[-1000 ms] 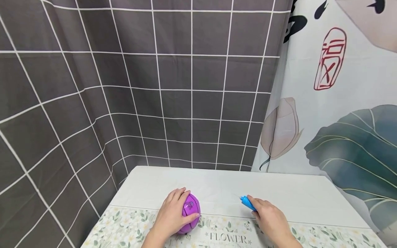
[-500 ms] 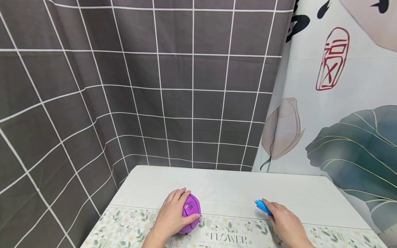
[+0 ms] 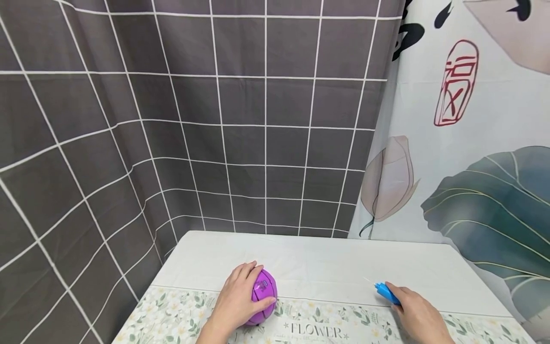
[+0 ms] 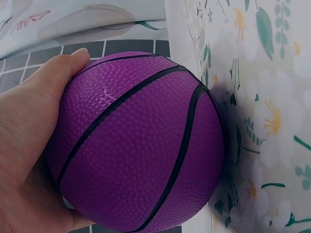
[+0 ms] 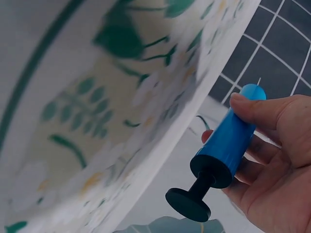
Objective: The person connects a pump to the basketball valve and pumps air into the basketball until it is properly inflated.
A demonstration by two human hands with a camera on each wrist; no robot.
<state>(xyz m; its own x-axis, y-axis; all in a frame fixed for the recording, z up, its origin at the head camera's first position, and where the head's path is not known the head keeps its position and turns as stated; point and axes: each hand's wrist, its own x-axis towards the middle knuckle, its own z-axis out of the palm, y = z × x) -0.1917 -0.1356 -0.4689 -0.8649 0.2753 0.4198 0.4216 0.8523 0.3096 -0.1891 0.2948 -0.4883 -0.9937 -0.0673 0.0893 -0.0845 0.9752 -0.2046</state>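
A small purple basketball [image 4: 141, 141] with black seams rests on the flowered tablecloth, left of the middle in the head view. My left hand [image 3: 238, 298] grips it from the left, thumb on the near side and fingers over the far side. Off to the right, my right hand [image 3: 418, 310] holds a blue hand air pump [image 5: 226, 138] around its barrel. In the right wrist view the pump's black plunger handle [image 5: 189, 204] is pushed in close to the barrel. A thin metal needle [image 5: 259, 81] sticks out of its other end, pointing left in the head view.
The table [image 3: 318, 263] has a white back strip and a flowered front part printed with "FLOWER". A dark grey curtain [image 3: 240, 143] with white grid lines hangs behind and to the left. A white curtain [image 3: 425, 157] with leaf and flower prints hangs at the right.
My right hand has moved to the right with the pump, away from the basketball. My left hand and the basketball have stayed in place.
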